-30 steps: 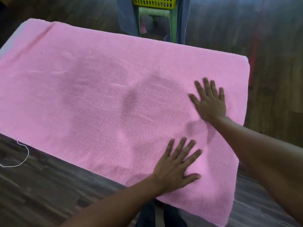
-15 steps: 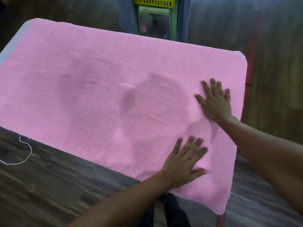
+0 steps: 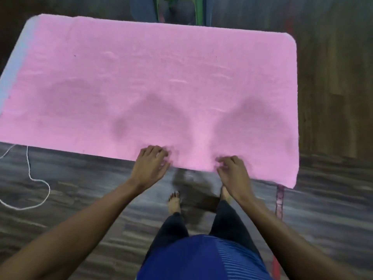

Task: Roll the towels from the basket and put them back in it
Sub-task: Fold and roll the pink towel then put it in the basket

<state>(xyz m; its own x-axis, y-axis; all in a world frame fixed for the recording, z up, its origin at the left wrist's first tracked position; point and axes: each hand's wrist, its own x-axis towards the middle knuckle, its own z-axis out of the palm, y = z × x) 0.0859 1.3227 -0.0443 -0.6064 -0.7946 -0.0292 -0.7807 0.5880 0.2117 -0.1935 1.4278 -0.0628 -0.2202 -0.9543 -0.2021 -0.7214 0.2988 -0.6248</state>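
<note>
While one pink towel (image 3: 161, 77) lies flat | left hand (image 3: 151, 166), right hand (image 3: 235, 172): two | fingers (image 3: 159, 152) curled, pinching its near edge

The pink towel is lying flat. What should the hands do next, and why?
Probably tuck the near edge over, away from the body, to start the roll. The pink towel lies spread flat and is not yet rolled, and the left hand and right hand sit side by side with fingers curled on that near edge, so it looks ready to be turned.
</note>
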